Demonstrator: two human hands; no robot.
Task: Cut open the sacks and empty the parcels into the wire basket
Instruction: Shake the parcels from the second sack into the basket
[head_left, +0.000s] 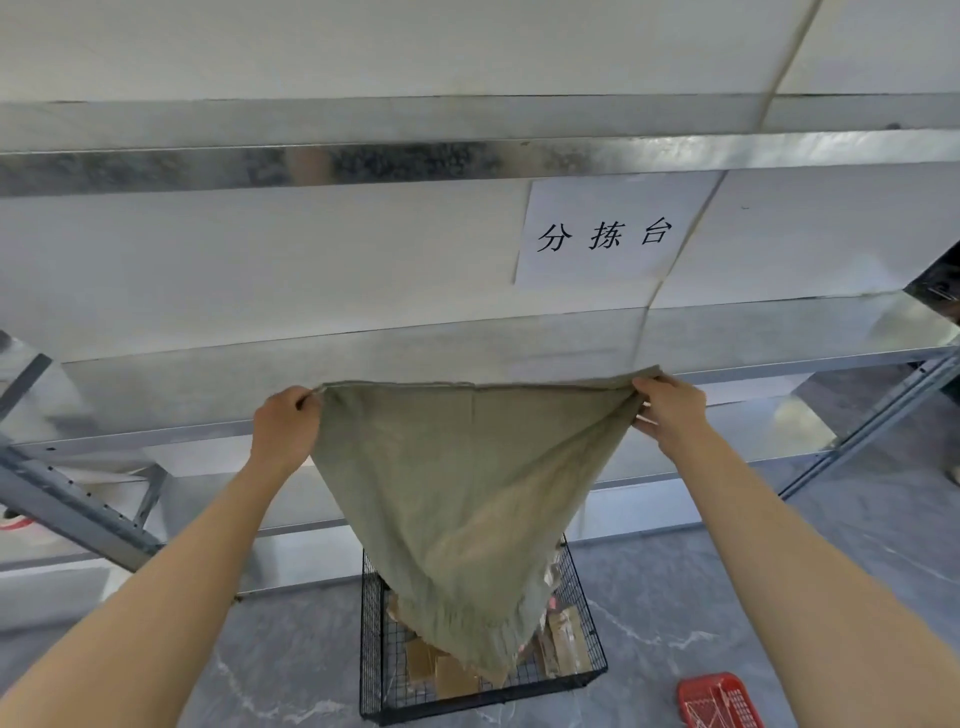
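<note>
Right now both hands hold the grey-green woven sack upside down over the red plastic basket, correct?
Not quite. The head view shows the left hand and right hand holding the grey-green woven sack upside down over the black wire basket; the red plastic basket sits apart on the floor.

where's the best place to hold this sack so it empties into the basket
By its two top corners, one hand each, from the outer sides. The sack hangs mouth-down over the wire basket; left hand and right hand pinch those corners, stretching the closed edge taut.
</note>
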